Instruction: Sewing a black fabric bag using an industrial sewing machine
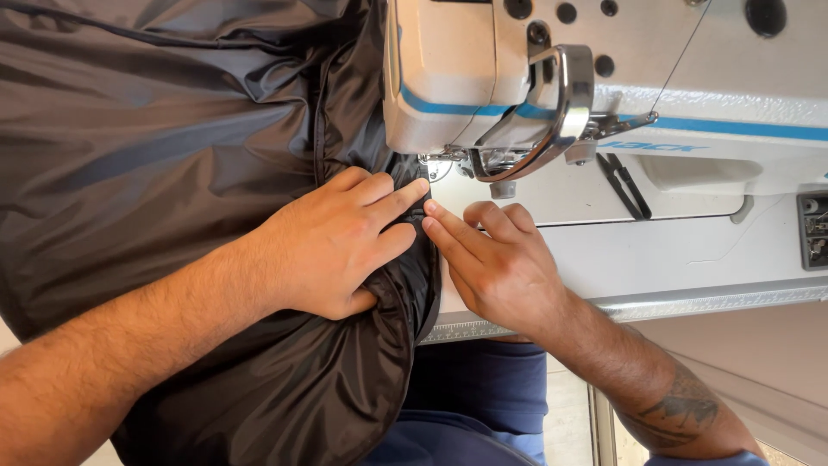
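Head camera view is looking straight down on a sewing machine (pixel 604 78) and a dark, shiny cloth (pixel 172 129) that is spreading over the left half of the surface (pixel 655 250). The cloth is a thin, glossy black-brown material, creased and catching the light in soft folds. A seamed edge is running from the top of the view down toward the person's lap, so its long axis is lying roughly along the line of feed, toward and away from the body, and it is passing under the head of the machine near the needle area (pixel 444 164). The lower end of the cloth is hanging off the front edge of the surface over blue trousers (pixel 483 388).

The left hand (pixel 341 242) is lying flat on the cloth, palm down, fingers nearly together and pointing toward the needle area, pressing the cloth rather than gripping it. The right hand (pixel 492 259) is resting just beside it on the seam edge, index finger stretched out and the other fingers curled; whether it is pinching the edge is probably too hidden to tell. The two index fingertips are touching or nearly so. A pair of black snips (pixel 625 185) is lying on the machine bed to the right.
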